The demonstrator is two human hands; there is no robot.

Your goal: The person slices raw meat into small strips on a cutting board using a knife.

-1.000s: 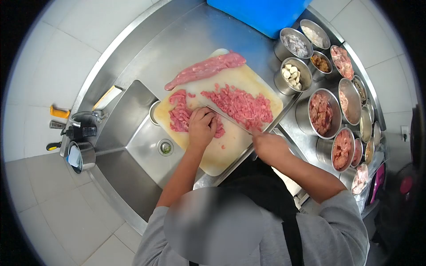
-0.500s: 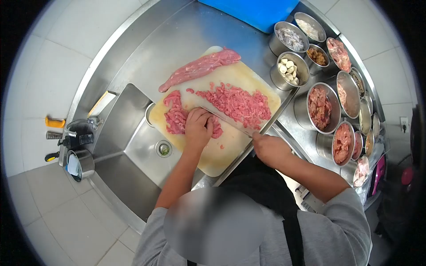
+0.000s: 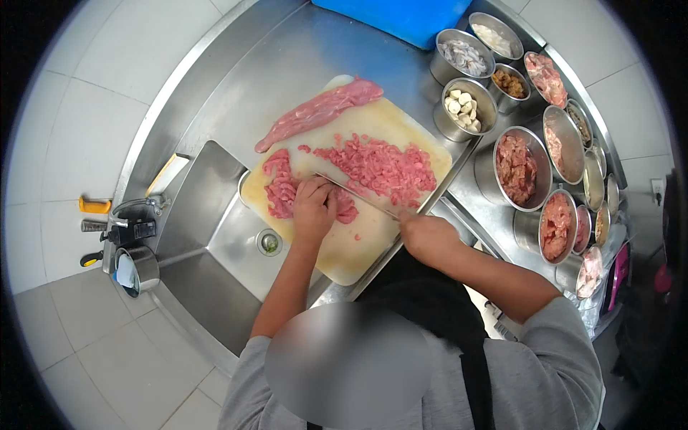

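My right hand (image 3: 428, 239) is wrapped round the handle of a long knife (image 3: 358, 195), whose blade lies across the cutting board (image 3: 351, 261). Just left of the blade, my left hand (image 3: 314, 208) rests with bent fingers on small strips of meat (image 3: 347, 208), pressing them to the board. Beyond the blade is a spread of chopped meat (image 3: 390, 168). More cut strips (image 3: 279, 186) lie left of my left hand. One long uncut piece of meat (image 3: 319, 113) lies along the board's far edge.
A steel sink (image 3: 215, 236) adjoins the board on the left, with a faucet (image 3: 143, 208) at its far side. Several steel pots, such as one with white pieces (image 3: 464, 111) and one with meat (image 3: 516, 172), stand on the right. A blue container (image 3: 394, 18) is at the back.
The whole view has shifted slightly. The knife and my right hand have moved a little left beside my left hand, which stays on the meat strips.
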